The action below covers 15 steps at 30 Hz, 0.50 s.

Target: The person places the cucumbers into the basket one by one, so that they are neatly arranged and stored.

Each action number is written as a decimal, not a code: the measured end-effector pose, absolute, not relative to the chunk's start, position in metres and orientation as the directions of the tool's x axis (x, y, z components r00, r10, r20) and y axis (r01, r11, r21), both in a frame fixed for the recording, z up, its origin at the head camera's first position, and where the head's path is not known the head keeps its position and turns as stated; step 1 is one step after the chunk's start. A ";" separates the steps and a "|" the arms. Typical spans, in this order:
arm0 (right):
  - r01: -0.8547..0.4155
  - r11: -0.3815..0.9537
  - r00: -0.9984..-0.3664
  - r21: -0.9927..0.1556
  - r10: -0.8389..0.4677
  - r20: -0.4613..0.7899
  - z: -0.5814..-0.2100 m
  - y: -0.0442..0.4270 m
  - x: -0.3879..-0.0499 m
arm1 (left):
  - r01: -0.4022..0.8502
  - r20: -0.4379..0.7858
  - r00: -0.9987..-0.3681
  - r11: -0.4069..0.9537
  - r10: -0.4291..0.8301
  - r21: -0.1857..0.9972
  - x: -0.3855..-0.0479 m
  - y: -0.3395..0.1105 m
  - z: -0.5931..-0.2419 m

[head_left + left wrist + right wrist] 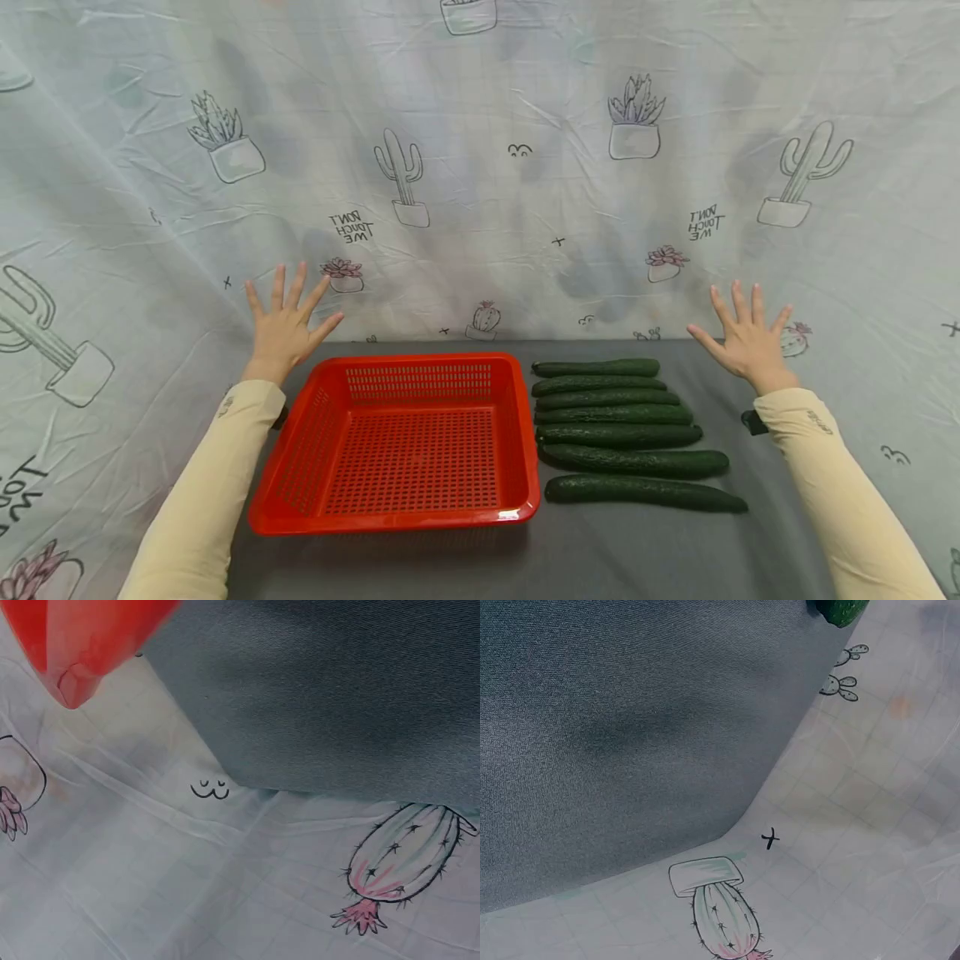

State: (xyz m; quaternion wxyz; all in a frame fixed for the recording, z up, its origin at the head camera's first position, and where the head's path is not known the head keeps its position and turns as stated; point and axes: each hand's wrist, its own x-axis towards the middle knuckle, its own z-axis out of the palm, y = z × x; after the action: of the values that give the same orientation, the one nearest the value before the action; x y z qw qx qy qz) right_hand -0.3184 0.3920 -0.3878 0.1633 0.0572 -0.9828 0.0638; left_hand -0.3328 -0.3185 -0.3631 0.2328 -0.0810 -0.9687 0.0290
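Both hands are held up with fingers spread and hold nothing. My left hand [287,329] is beyond the back left corner of a red plastic basket [528,450], apart from it. The basket has slotted walls and a grid floor, with nothing lying in it. On the right side, my right hand [748,343] is raised past the far ends of several dark green cucumbers [618,435]. These lie side by side in a column right of the basket, the nearest one [645,492] being the longest. Neither hand shows in the wrist views; a basket corner [75,679] and a cucumber tip [844,609] do.
A grey cloth-covered table [600,550] carries the basket and cucumbers. Behind it and along both sides hangs a pale curtain [487,208] printed with potted cacti. Dark wrist straps [754,422] show under the cream sleeves [832,483].
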 end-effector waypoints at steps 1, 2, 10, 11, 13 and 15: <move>-0.138 0.985 -0.940 -0.107 -0.096 0.327 -0.387 0.391 -0.319 | 0.138 0.441 -0.882 0.986 0.166 -0.094 -0.332 -0.319 -0.364; -0.140 0.985 -0.941 -0.105 -0.100 0.324 -0.387 0.391 -0.319 | 0.137 0.438 -0.884 0.986 0.163 -0.091 -0.331 -0.320 -0.364; -0.152 0.984 -0.943 -0.089 -0.118 0.311 -0.385 0.385 -0.317 | 0.157 0.413 -0.894 0.985 0.171 -0.068 -0.323 -0.325 -0.368; -0.154 0.984 -0.943 -0.085 -0.121 0.311 -0.386 0.384 -0.317 | 0.167 0.417 -0.891 0.984 0.179 -0.065 -0.322 -0.325 -0.370; -0.162 0.984 -0.942 -0.077 -0.130 0.310 -0.388 0.383 -0.315 | 0.187 0.420 -0.885 0.980 0.198 -0.068 -0.319 -0.326 -0.374; -0.170 0.983 -0.942 -0.069 -0.142 0.306 -0.391 0.382 -0.312 | 0.203 0.423 -0.880 0.977 0.213 -0.070 -0.315 -0.327 -0.378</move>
State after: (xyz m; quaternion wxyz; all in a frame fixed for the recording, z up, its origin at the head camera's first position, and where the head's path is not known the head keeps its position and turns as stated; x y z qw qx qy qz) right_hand -0.3124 0.3819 -0.3908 0.1515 0.0792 -0.9841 0.0473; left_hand -0.3148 -0.3274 -0.3784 0.2197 -0.1074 -0.9696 0.0118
